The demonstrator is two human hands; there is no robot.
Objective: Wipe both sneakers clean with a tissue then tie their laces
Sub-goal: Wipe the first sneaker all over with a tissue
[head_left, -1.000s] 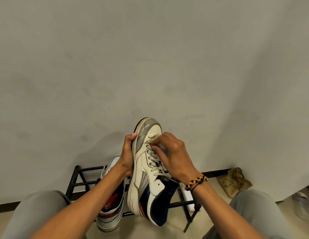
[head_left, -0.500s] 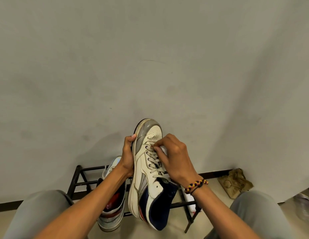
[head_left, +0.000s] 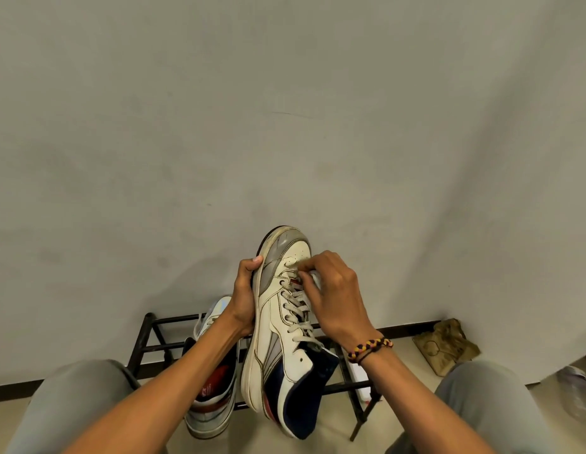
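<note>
Your left hand (head_left: 244, 294) grips the sneaker (head_left: 283, 326) from its sole side, thumb hooked over the edge near the toe, and holds it toe-up above the black shoe rack (head_left: 147, 347). Your right hand (head_left: 334, 298) has its fingers curled tight on a small wad of tissue (head_left: 318, 278), pressed against the sneaker's upper just below the toe cap, right at the top of the laces (head_left: 298, 306).

That is where trouble starts. Rubbing so close to the eyelets can snag the thin tissue and shred it, leaving bits caught under the crossings. Press too hard and the sneaker can pivot in your one-handed grip, since only the forward part of the sole is held and the heavy heel hangs free over the rack. If it slips, it falls toward the second sneaker (head_left: 213, 388), which sits on the rack just left of the held one, and could knock it off.
</note>
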